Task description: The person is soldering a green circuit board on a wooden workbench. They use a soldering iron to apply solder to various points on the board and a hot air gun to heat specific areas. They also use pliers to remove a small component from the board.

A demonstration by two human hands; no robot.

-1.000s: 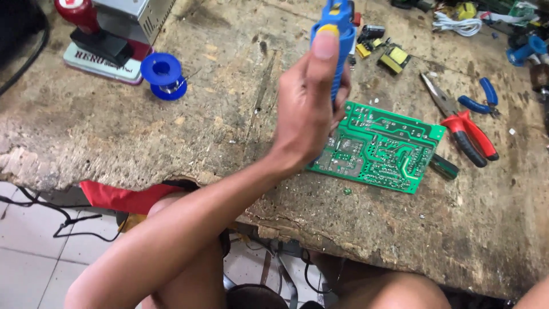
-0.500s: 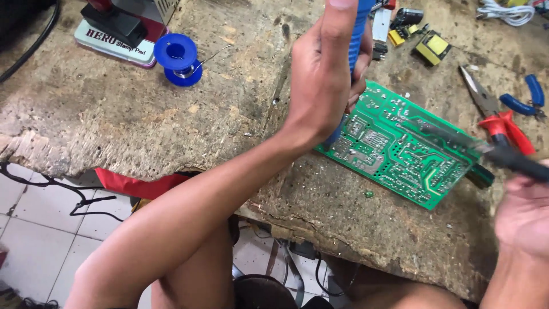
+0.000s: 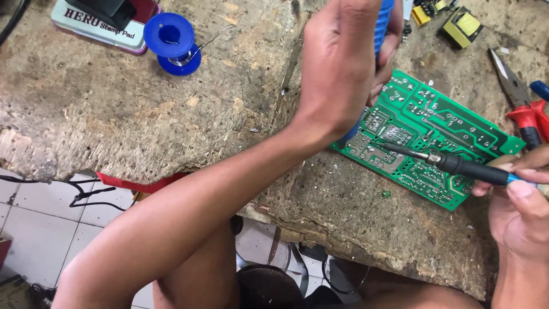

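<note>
My left hand (image 3: 343,63) is clenched around a blue tool (image 3: 382,26), held upright with its lower end on the green circuit board (image 3: 434,123). My right hand (image 3: 523,206) grips a soldering iron (image 3: 457,166), its tip resting on the board. The board lies flat on the worn desk (image 3: 143,109), near red pliers (image 3: 523,103) and a blue solder spool (image 3: 171,40).

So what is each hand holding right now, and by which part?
Left hand grips a blue plastic tool around its barrel. Right hand holds a black-handled soldering iron by its rear grip, tip over the green circuit board.
</note>
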